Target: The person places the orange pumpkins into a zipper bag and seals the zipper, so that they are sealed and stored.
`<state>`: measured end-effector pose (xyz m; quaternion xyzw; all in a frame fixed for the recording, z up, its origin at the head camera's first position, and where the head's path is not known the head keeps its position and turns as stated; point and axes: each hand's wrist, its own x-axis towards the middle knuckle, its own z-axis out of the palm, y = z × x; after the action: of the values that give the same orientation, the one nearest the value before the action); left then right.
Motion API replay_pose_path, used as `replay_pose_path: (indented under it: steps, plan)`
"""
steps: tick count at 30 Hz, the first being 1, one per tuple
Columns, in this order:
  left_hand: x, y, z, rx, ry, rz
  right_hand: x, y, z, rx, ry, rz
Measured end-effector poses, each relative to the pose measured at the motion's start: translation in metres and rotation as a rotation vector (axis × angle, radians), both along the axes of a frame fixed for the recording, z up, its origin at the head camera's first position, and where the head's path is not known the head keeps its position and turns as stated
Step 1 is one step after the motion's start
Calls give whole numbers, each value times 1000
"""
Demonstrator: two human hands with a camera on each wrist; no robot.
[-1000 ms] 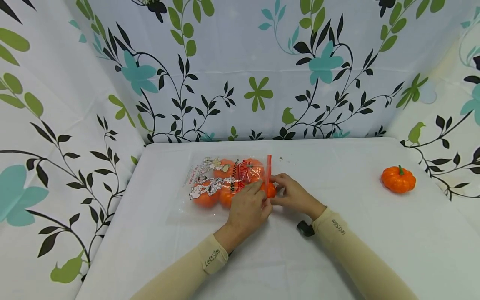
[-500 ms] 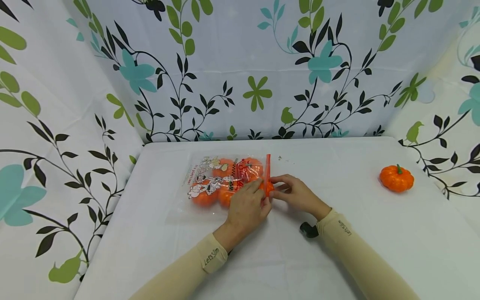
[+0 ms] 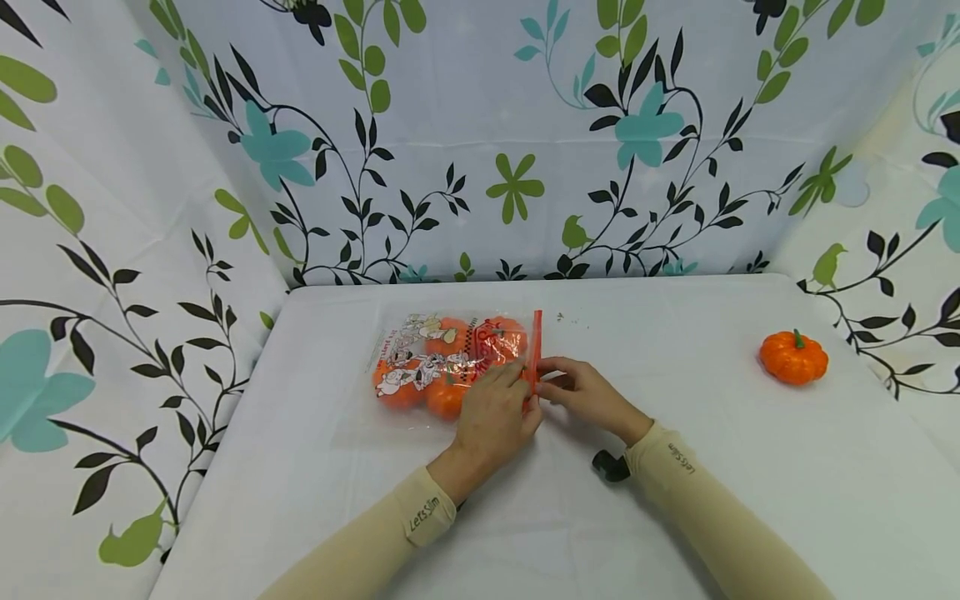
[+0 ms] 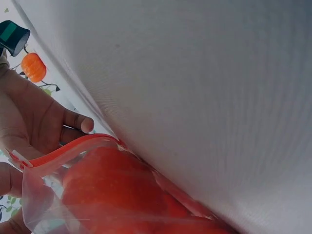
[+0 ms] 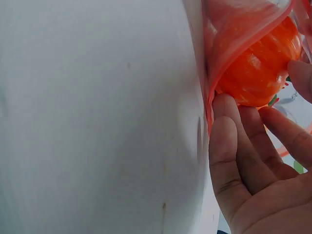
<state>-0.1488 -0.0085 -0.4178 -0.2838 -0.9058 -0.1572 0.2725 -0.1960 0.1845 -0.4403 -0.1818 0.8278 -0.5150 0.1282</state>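
A clear zip bag [image 3: 390, 333] with cartoon print and a red zip edge lies on the table, holding several small orange toy pumpkins [image 3: 445, 400]. My left hand [image 3: 491, 408] lies over its right part and pinches the bag near its mouth. At the red edge, my right hand [image 3: 581, 392] reaches in from the right. In the right wrist view its fairly straight fingers [image 5: 253, 126] touch a pumpkin [image 5: 263, 63] just inside the mouth. The left wrist view shows the red zip edge [image 4: 73, 146] bowed open, with the right palm behind it.
One more orange pumpkin [image 3: 793, 357] with a green stem sits far right on the white-covered table [image 3: 660, 325]. A patterned curtain [image 3: 480, 125] hangs along the back and sides. A black wrist camera [image 3: 611, 467] is under the right wrist.
The pumpkin at the mouth has gone deeper into the bag, and the lower pumpkins have shifted left. My right hand has edged left against the red edge; the left hand stays put.
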Motion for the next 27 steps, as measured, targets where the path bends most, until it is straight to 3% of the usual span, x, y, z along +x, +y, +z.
replay_pose_path:
  steps: [20,27]
  plan:
    - [0,-2,-1,33,14,-36,1,-18,0,28,76,44]
    - [0,-3,-1,19,17,-28,1,-13,2,61,63,30]
